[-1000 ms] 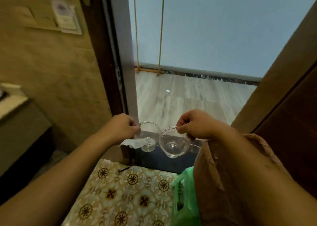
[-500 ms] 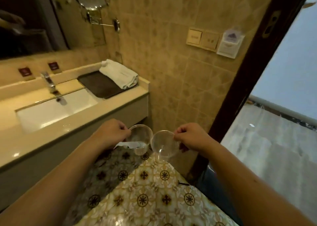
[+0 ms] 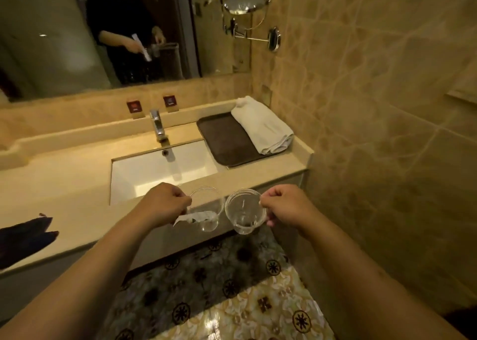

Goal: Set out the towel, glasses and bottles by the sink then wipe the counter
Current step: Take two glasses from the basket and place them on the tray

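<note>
Two clear glasses hang in front of the counter edge, one per hand; the left hand (image 3: 165, 203) pinches the rim of the left glass (image 3: 207, 210) along with a white paper slip (image 3: 196, 216), the right hand (image 3: 284, 206) pinches the rim of the right glass (image 3: 244, 212); both look light, rigid, slick and breakable, so rim grips suit only a gentle set-down; beyond them lie the sink (image 3: 134, 174), the dark tray (image 3: 227, 141) and folded towel (image 3: 262, 125). Half a second ago the vanity sat off to the left; now it is squarely ahead and nearer.
</note>
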